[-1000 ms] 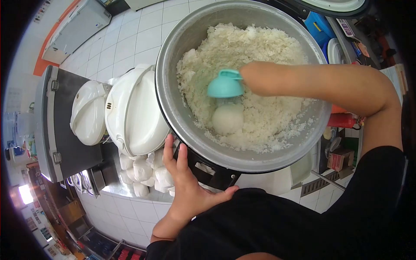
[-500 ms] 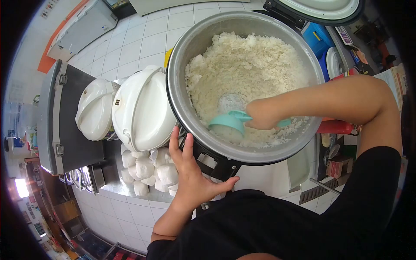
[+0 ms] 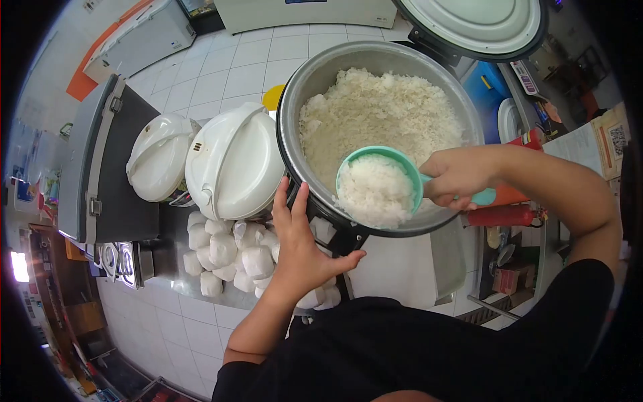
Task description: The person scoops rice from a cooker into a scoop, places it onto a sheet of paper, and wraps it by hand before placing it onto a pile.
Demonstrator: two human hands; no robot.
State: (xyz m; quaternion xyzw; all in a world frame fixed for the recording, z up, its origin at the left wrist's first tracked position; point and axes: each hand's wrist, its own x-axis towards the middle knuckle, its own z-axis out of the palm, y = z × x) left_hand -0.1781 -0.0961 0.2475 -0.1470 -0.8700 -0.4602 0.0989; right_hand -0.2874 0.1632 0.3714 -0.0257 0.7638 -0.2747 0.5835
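A large metal rice cooker pot (image 3: pixel 315 77) holds a mass of cooked white rice (image 3: pixel 392 94). My right hand (image 3: pixel 457 175) is closed round the handle of a turquoise plastic scoop (image 3: pixel 390 153), held above the pot's near side. White rice (image 3: pixel 376 191) heaps in the scoop's bowl, with some grains hanging over its edge. At the pot's near left, my left hand (image 3: pixel 301 251) has its fingers spread against the outer wall by the black side handle (image 3: pixel 345 240), not wrapped round it.
Two white lidded cookers (image 3: pixel 234 164) stand left of the pot, near a grey cool box (image 3: pixel 120 161). Several white wrapped bundles (image 3: pixel 258 261) lie on the steel table (image 3: pixel 175 268). The pot's open lid (image 3: pixel 479 23) is at the far right; a red fire extinguisher (image 3: pixel 502 216) is on the right.
My right hand has lifted the scoop out of the rice, and its bowl now shows a full heap. My left hand stays at the pot's side. The view has shifted slightly.
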